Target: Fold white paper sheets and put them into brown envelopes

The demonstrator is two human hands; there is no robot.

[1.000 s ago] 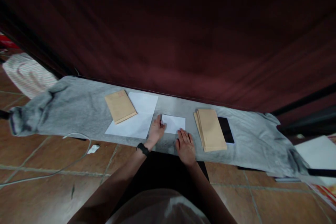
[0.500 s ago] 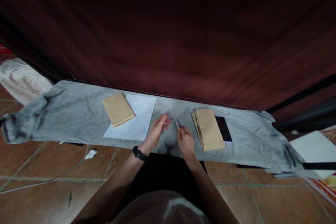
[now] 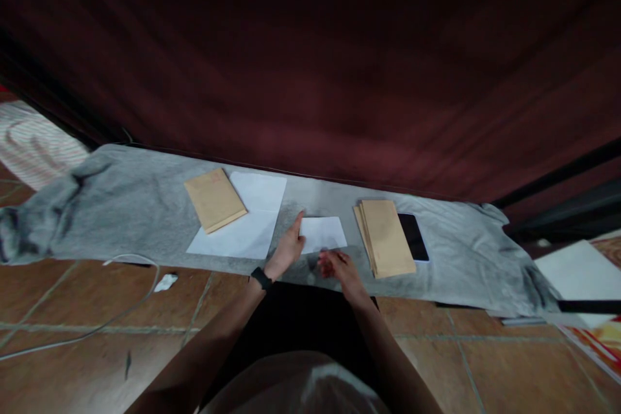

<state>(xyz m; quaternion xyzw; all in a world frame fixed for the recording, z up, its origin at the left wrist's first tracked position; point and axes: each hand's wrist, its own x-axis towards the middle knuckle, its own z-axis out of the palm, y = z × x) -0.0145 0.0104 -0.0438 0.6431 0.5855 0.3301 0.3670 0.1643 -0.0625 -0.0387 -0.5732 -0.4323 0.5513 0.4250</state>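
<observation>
Small white paper is flat on the desk now; half a second ago it was tilted up in the right hand. Left hand moved to its left edge, right shifted to the near edge.

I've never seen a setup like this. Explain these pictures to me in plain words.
There is no machine here: a person works with two bare hands, seen by one head-worn camera looking forward and down. Grey cloth covers the surface. To the left, a brown envelope lies partly on a white sheet; to the right, a stack of brown envelopes partly hides a dark-screened device. Between them lies a small white paper. The left hand is at its left edge; the right hand, blurred, is at its near edge. I cannot tell whether either grips it.
</observation>
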